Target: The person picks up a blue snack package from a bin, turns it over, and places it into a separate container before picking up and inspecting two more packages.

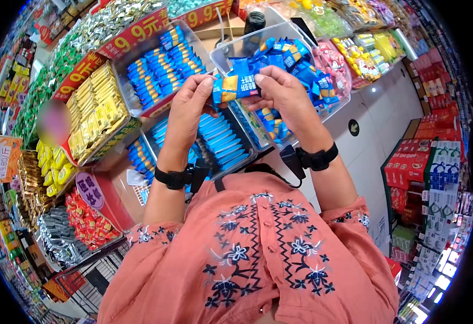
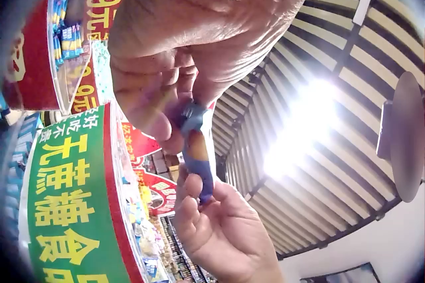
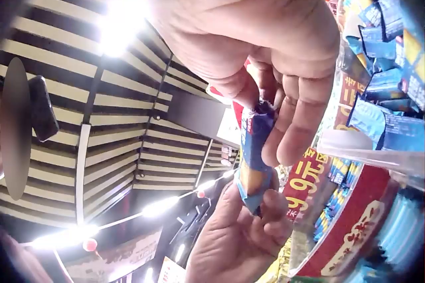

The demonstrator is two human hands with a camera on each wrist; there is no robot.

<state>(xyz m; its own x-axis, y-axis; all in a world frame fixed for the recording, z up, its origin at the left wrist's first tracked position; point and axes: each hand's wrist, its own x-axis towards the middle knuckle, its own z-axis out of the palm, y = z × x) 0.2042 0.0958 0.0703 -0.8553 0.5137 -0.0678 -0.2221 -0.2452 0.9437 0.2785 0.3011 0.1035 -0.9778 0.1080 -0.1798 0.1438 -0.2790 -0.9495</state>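
Both hands hold one small blue snack packet (image 1: 230,88) with a yellow biscuit picture, stretched level between them. My left hand (image 1: 189,105) pinches its left end between thumb and fingers, and my right hand (image 1: 290,100) pinches the right end. Seen from the left wrist, the packet (image 2: 197,147) appears edge-on between the two hands. The right wrist view shows the packet (image 3: 255,163) from its other side, each end covered by fingertips. Directly behind the hands is a clear plastic bin (image 1: 340,110) of loose packets (image 1: 301,70) of similar blue wrapping.
A bin of blue-and-yellow packets (image 1: 158,67) stands at left, beside yellow-wrapped bars (image 1: 96,110). Below the hands lies a tray of long blue packets (image 1: 223,140). A dark jar (image 1: 254,24) stands behind the loose packets. Red cartons (image 1: 409,162) are stacked across the tiled floor (image 1: 379,116).
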